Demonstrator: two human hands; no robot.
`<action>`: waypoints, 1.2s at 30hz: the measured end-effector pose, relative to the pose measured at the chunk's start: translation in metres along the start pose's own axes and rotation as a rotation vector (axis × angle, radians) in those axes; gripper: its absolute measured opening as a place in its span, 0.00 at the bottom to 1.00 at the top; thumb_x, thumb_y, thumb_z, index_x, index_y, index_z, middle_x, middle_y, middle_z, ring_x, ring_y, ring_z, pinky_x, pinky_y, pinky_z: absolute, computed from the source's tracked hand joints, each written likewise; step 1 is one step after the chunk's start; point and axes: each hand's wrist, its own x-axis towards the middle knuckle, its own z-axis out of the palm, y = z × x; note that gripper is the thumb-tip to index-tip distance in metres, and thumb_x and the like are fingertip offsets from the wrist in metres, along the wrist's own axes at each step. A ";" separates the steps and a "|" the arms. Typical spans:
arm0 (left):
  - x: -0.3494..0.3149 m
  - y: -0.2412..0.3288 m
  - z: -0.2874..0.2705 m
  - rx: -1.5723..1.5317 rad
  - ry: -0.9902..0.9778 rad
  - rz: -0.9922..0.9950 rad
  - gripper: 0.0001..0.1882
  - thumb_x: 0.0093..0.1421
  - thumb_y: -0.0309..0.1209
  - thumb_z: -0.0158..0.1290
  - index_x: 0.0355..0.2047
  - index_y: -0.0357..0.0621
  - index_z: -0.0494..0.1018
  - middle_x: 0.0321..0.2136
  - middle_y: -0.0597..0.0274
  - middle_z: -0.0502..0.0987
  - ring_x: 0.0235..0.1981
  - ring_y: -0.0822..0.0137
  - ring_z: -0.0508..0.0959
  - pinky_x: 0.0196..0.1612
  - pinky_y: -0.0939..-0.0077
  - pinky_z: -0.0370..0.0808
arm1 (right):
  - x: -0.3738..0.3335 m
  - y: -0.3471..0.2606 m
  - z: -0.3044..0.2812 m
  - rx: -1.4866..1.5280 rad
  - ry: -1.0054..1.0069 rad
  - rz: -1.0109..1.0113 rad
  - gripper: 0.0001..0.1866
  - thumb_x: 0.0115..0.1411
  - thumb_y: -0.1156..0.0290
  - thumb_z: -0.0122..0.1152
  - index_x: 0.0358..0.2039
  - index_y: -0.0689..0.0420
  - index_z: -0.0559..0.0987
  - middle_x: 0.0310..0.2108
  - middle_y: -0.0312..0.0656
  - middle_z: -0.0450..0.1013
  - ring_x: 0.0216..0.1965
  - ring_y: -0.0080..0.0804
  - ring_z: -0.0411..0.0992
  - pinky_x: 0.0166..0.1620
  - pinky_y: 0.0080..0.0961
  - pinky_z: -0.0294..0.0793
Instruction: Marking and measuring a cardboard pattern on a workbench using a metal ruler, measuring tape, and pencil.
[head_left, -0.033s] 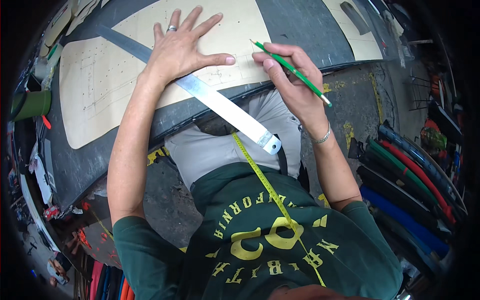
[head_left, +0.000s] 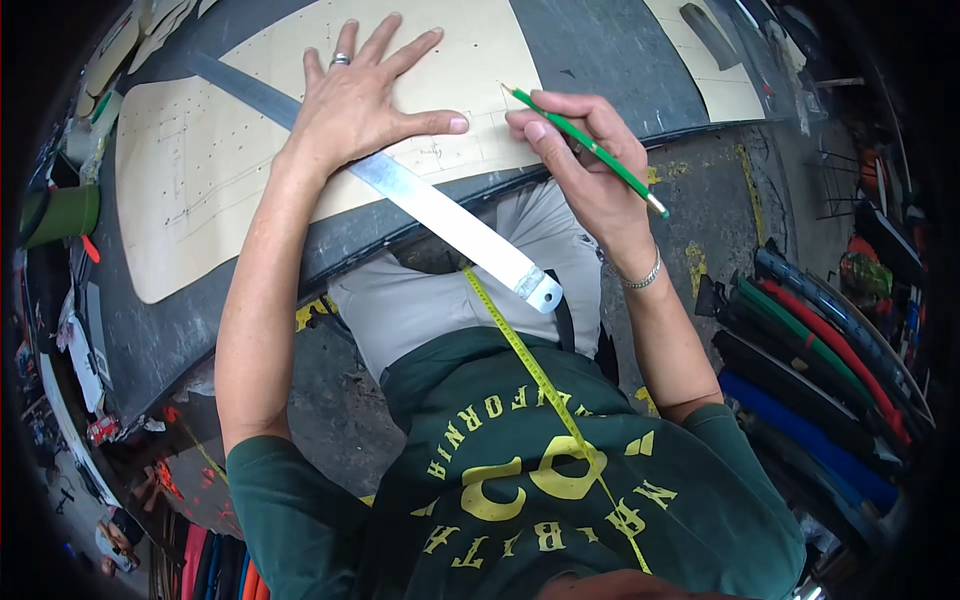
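My left hand point(head_left: 365, 100) lies flat with fingers spread on a cream cardboard pattern sheet point(head_left: 200, 220), across a long metal ruler point(head_left: 455, 220). The ruler runs diagonally under the hand, and its near end, with a hole, juts past the table edge above my lap. Between the fingers and thumb of my right hand point(head_left: 590, 150) is a green pencil point(head_left: 600, 150). Its point is over the sheet's right part, right of my left thumb; whether it touches cannot be made out. Pencil lines, small marks and dots cover the sheet.
A dark worktable point(head_left: 600, 60) carries another cream sheet point(head_left: 715, 85) at the far right, with a dark curved piece on it. A yellow tape measure point(head_left: 520, 350) hangs down my shirt. Rolls of coloured material point(head_left: 830, 350) stand at the right; a green roll point(head_left: 70, 215) is at the left.
The pencil and right hand have shifted very slightly toward me and to the right. My left hand, the sheet and the ruler sit a touch further left.
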 end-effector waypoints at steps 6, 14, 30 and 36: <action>0.013 0.024 -0.066 -0.184 -0.339 -0.130 0.61 0.41 0.76 0.63 0.72 0.59 0.65 0.74 0.40 0.54 0.75 0.28 0.47 0.72 0.25 0.40 | -0.006 0.000 -0.007 -0.004 -0.077 0.051 0.05 0.69 0.79 0.61 0.42 0.65 0.76 0.40 0.51 0.84 0.41 0.30 0.84 0.42 0.24 0.87; 0.016 0.024 -0.067 -0.212 -0.369 -0.162 0.64 0.38 0.77 0.64 0.71 0.57 0.65 0.74 0.38 0.55 0.75 0.27 0.47 0.73 0.26 0.41 | 0.007 -0.003 0.001 -0.082 -0.091 0.116 0.06 0.62 0.76 0.70 0.34 0.63 0.80 0.31 0.39 0.81 0.30 0.16 0.75 0.33 0.15 0.74; 0.033 0.031 -0.076 -0.092 -0.514 -0.210 0.67 0.36 0.79 0.64 0.72 0.53 0.64 0.73 0.35 0.55 0.74 0.26 0.47 0.72 0.25 0.42 | 0.006 -0.006 0.008 -0.187 -0.086 0.155 0.09 0.57 0.81 0.65 0.23 0.63 0.74 0.27 0.38 0.75 0.27 0.17 0.69 0.30 0.18 0.67; 0.028 0.029 -0.073 -0.150 -0.478 -0.190 0.67 0.36 0.79 0.63 0.71 0.53 0.64 0.73 0.36 0.54 0.74 0.27 0.47 0.72 0.25 0.42 | 0.005 -0.008 0.005 -0.090 -0.072 0.218 0.09 0.57 0.83 0.63 0.23 0.63 0.73 0.28 0.39 0.75 0.27 0.18 0.68 0.31 0.19 0.67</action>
